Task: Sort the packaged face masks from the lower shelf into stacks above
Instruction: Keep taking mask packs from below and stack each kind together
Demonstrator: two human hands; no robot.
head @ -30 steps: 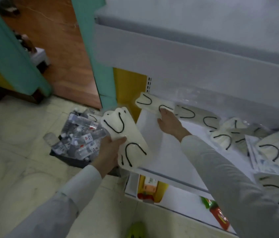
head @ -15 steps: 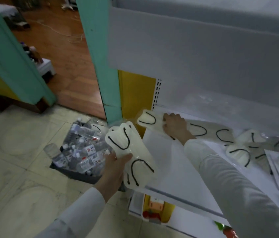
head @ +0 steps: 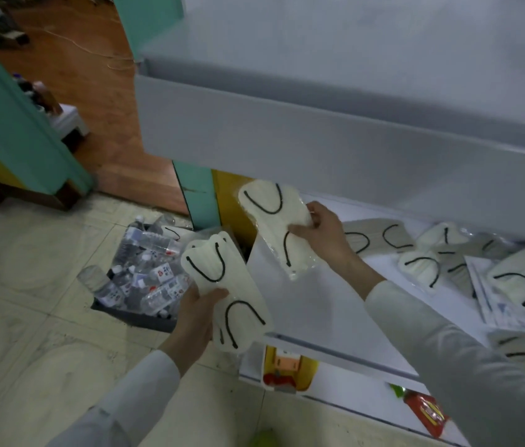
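Furthest left of the left hand, a crate of water bottles [head: 145,275] is seen on the floor [head: 28,317]; it is unchanged and plays no part in the sorting.

The left hand [head: 200,314] is kept closed around the held bundle [head: 209,256] of packaged masks, the thumb laid across the front of it. The bundle is held just off the left end of the lower shelf [head: 313,304], as it was half a second ago, apart from a shift with the camera.

The change lies just right of that bundle. Half a second ago a packaged mask [head: 271,221] was lying at the left end of the lower shelf, pressed under the right hand. It has now been lifted clear and is held in the air, tilted, its top above and to the left of the right hand and its lower end hanging below that hand. The right hand [head: 325,237] is closed on it, the right edge being pinched between thumb and fingers about midway along.

The mask is close to the held bundle but is not yet touching it. It can be judged that one more pick has been completed and that the mask is about to be added to the bundle.

To the right of the right hand, many loose masks [head: 419,266] are left scattered on the lower shelf. Above both hands, nothing can be made out on the visible part of the upper shelf [head: 335,137], so the task is judged to be at an early stage.
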